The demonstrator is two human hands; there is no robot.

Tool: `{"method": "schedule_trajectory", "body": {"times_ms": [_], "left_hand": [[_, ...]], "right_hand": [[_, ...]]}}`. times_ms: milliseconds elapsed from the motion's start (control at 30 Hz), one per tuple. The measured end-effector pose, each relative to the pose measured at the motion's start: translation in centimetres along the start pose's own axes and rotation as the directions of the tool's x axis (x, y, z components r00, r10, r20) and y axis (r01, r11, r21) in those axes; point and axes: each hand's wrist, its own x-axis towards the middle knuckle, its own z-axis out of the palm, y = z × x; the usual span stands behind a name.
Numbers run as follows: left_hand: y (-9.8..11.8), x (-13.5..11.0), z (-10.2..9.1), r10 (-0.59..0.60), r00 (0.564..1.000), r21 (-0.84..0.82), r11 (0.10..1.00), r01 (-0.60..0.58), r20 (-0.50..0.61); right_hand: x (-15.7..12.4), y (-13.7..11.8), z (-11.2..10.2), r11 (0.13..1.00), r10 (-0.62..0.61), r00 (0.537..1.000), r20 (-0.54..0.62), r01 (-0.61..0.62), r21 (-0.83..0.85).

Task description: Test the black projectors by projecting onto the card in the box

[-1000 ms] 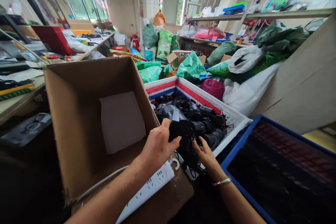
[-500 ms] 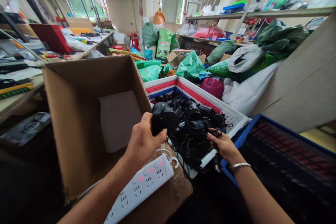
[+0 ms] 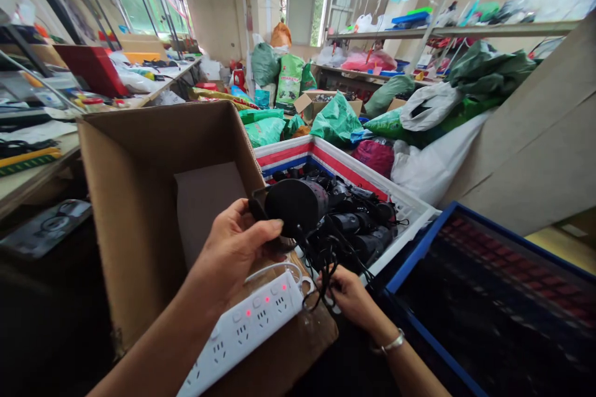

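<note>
My left hand (image 3: 235, 242) grips a black round-faced device (image 3: 293, 208) by its edge, with the thumb on the front. The device's exact kind I cannot make out. A bundled black cable (image 3: 329, 254) hangs below it, and the fingers of my right hand (image 3: 349, 294) are closed on that bundle. Behind the device, a white crate (image 3: 421, 220) with a striped lining holds a heap of similar black devices (image 3: 358, 220) and cords. Under my hands lies a white power strip (image 3: 251, 329) with lit red switches.
To the left, a tall cardboard box (image 3: 100, 211) stands with its opening towards me, a loose flap of card inside. A blue crate (image 3: 414, 248) sits at the right. Filled sacks (image 3: 339, 118) crowd the floor beyond, and a cluttered bench (image 3: 153, 87) runs along the left.
My left hand has brought the device up and turned its round face towards me. My right hand has moved left and down, and the cable bundle is now gathered below the device.
</note>
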Motion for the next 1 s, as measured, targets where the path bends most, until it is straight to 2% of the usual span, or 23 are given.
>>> {"method": "schedule_trajectory", "body": {"times_ms": [67, 133, 300, 433, 500, 567, 700, 767, 833, 900, 1000], "left_hand": [[0.8, -0.8, -1.0, -0.039, 0.999, -0.069, 0.997, 0.041, 0.023], [1.2, -1.6, -2.3, -0.095, 0.993, -0.110, 0.989, 0.103, 0.071], [-0.4, -3.9, -5.4, -0.300, 0.928, -0.139, 0.932, 0.334, 0.222], [-3.0, -6.0, -6.7, -0.421, 0.877, -0.146, 0.876, 0.459, 0.232], [-4.2, -6.9, -7.0, -0.482, 0.853, -0.162, 0.842, 0.514, 0.200], [-4.8, -7.4, -7.5, -0.504, 0.852, -0.158, 0.838, 0.522, 0.141], [-4.7, -7.7, -9.0, -0.438, 0.899, -0.157, 0.886, 0.436, 0.025], [-4.4, -7.9, -9.9, -0.395, 0.918, -0.194, 0.903, 0.384, -0.020], [-3.9, -8.1, -10.7, -0.357, 0.930, -0.229, 0.916, 0.330, -0.091], [-3.2, -8.6, -11.5, -0.305, 0.938, -0.233, 0.936, 0.263, -0.166], [-2.2, -9.3, -12.2, -0.217, 0.947, -0.184, 0.967, 0.175, -0.239]], "right_hand": [[0.3, 0.9, -0.6, 0.997, 0.000, 0.991, -0.137, -0.010, -0.072], [0.5, 1.6, -2.1, 0.990, -0.017, 0.964, -0.264, -0.020, -0.136], [1.3, 1.8, -6.3, 0.962, -0.091, 0.847, -0.524, -0.062, -0.267], [1.9, 1.0, -7.9, 0.939, -0.139, 0.774, -0.618, -0.097, -0.331], [2.0, 0.7, -8.1, 0.934, -0.137, 0.755, -0.642, -0.118, -0.338], [2.1, 0.8, -8.2, 0.934, -0.117, 0.749, -0.652, -0.141, -0.329], [2.2, 1.2, -7.3, 0.949, -0.031, 0.762, -0.647, -0.181, -0.260], [2.2, 1.2, -6.0, 0.965, 0.054, 0.800, -0.597, -0.195, -0.174], [2.0, 0.6, -4.2, 0.979, 0.150, 0.872, -0.465, -0.197, -0.053], [1.7, -0.5, -2.1, 0.979, 0.203, 0.937, -0.285, -0.190, 0.074], [1.2, -2.4, 1.0, 0.964, 0.199, 0.975, -0.098, -0.176, 0.198]]}}
